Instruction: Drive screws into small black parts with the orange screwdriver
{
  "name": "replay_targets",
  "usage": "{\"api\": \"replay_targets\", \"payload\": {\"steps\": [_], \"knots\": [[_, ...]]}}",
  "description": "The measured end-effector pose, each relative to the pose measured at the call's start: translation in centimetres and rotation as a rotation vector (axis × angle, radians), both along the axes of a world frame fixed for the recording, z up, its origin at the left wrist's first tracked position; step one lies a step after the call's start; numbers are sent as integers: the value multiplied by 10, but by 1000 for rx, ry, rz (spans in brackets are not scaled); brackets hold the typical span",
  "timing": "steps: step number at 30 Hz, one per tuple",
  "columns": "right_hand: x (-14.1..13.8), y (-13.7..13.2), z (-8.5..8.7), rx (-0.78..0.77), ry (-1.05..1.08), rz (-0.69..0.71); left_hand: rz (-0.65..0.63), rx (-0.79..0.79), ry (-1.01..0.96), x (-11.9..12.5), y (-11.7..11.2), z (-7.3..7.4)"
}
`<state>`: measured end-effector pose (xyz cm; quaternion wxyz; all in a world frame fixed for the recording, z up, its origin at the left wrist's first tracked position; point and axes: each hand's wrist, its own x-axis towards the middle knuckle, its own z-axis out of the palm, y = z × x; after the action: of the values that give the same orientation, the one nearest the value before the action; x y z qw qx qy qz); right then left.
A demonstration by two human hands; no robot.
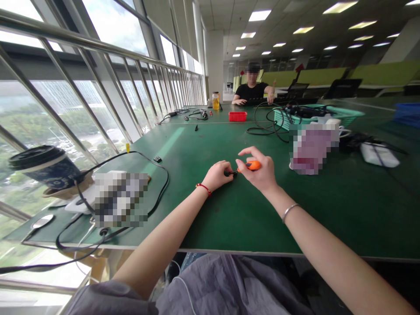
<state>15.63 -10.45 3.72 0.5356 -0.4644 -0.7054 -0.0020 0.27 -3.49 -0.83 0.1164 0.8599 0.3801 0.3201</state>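
My right hand [262,170] is closed round the orange-and-black handle of a screwdriver [253,165], held nearly level and pointing left. The screwdriver's tip reaches a small dark part at the fingers of my left hand [219,174]. That left hand rests on the green tabletop [249,218] with its fingers pinched together. Most of the dark part is hidden by those fingers, so its kind cannot be made out. A small black-and-silver piece [157,159] lies on the table to the left of my hands.
A red bin [238,116] stands ahead, and a teal basket [351,114] of black cables sits at the back right. On the left are a lidded coffee cup [54,168] and a looped black cable [166,183]. Across the table sits a person [252,91].
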Motion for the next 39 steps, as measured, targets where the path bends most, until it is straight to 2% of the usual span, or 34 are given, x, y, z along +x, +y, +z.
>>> {"api": "replay_targets", "payload": {"steps": [3, 8, 14, 21, 27, 34, 39], "knots": [[0, 0, -1, -16, 12, 18, 0, 0, -1, 0, 0, 1], [1, 2, -2, 87, 25, 10, 7, 2, -10, 0, -1, 0], [1, 1, 0, -36, 4, -32, -19, 5, -23, 0, 2, -2], [3, 2, 0, 53, 27, 14, 9, -4, -8, 0, 0, -1], [4, 1, 0, -36, 12, 15, 6, 8, -2, 0, 1, -1], [4, 2, 0, 95, 58, 18, 10, 13, 14, 0, -1, 1], [4, 1, 2, -11, 53, -60, 28, -11, 23, 0, -2, 2]]}}
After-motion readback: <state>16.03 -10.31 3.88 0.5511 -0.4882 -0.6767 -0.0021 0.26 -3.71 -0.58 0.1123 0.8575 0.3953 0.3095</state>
